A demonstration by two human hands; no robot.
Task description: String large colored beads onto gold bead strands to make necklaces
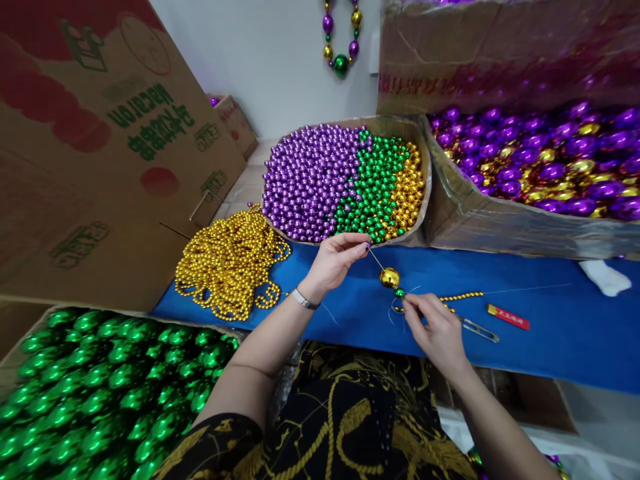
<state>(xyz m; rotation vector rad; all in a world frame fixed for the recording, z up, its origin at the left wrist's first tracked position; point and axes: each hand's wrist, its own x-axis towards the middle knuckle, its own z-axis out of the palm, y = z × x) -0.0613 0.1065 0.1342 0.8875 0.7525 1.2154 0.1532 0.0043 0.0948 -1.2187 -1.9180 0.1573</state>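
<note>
My left hand (336,259) is raised above the blue cloth (550,327), fingers pinched on a thin needle or thread end (374,257). On that thread hangs a large gold bead (389,277) with a small green bead (399,292) just below it. My right hand (436,328) pinches the thread right under the green bead. A short string of small gold beads (463,296) trails off to the right on the cloth.
A cardboard tray of purple, green and gold beads (345,180) sits behind the hands. A heap of gold bead strings (227,263) lies left. Boxes of green balls (105,393) and purple-gold balls (545,160) flank the table. A red lighter (508,317) and metal snips (477,329) lie at right.
</note>
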